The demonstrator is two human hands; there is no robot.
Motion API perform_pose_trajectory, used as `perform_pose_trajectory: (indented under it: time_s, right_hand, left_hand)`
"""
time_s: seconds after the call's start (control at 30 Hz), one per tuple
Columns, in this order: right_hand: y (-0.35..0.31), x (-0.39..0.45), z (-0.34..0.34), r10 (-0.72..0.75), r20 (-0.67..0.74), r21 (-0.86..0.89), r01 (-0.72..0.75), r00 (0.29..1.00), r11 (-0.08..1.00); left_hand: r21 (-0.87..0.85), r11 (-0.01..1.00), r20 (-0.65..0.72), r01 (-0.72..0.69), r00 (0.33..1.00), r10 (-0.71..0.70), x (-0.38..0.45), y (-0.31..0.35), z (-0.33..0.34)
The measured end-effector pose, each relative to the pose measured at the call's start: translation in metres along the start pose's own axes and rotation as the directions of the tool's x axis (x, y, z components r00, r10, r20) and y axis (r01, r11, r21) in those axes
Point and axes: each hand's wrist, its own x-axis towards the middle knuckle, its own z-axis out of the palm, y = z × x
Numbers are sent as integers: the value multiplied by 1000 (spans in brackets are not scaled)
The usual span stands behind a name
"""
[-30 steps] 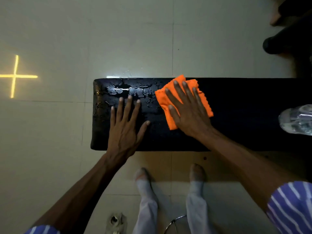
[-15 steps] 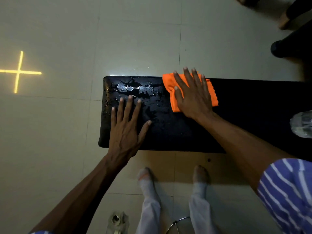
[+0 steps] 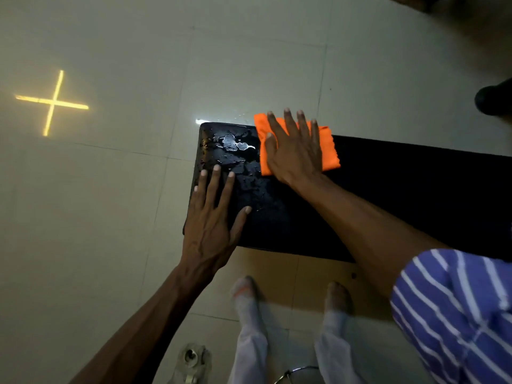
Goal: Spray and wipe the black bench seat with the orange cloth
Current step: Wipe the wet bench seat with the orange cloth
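The black bench seat (image 3: 388, 189) runs from the middle of the view off to the right. Its left end is wet, with shiny patches of liquid (image 3: 232, 145). The orange cloth (image 3: 328, 151) lies folded at the far edge of the seat, and its far corner hangs past that edge. My right hand (image 3: 293, 151) presses flat on the cloth with the fingers straight and spread. My left hand (image 3: 213, 217) rests flat on the seat's near left corner, fingers straight, holding nothing.
Pale tiled floor surrounds the bench. A yellow cross of light (image 3: 52, 102) marks the floor at the left. My feet (image 3: 246, 289) stand just in front of the bench. A dark shoe (image 3: 493, 98) sits at the right edge. A small object (image 3: 191, 358) lies by my legs.
My right hand has pushed the cloth away from me to the far edge of the seat. The view has shifted, and the bottle at the right has left the frame. My left hand stays planted.
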Motion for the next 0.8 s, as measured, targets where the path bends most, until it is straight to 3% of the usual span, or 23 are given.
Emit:
perform_pose_trajectory:
  time_s: [0.17,0.23,0.33,0.37,0.53,0.67,0.8]
  right_hand:
    - [-2,-26,4,-369,98,-85,377,924,922]
    - [7,-8,-1,-351,124,-84,362,928,929]
    - [-26,24,5,-103,116,-3,104,988,995]
    - [-43,27,9,-83,110,14,82,990,997]
    - [-67,12,11,-372,139,-49,382,918,923]
    - [-84,38,12,-268,197,-16,276,943,961]
    - [-106,43,25,-419,206,-48,437,884,898]
  left_hand:
    - [-48,997,17,55,998,-54,-13,-3,-4]
    - [-52,997,15,57,998,-56,-17,-4,-5]
    - [-64,996,5,64,998,-64,-20,-6,-4]
    - [-77,995,6,70,998,-70,-20,-5,-4]
    - [-117,989,2,90,996,-90,-30,0,-6]
    - [-89,992,9,93,996,-92,-36,-4,-5]
    - [-89,989,3,121,993,-121,-39,-5,-5]
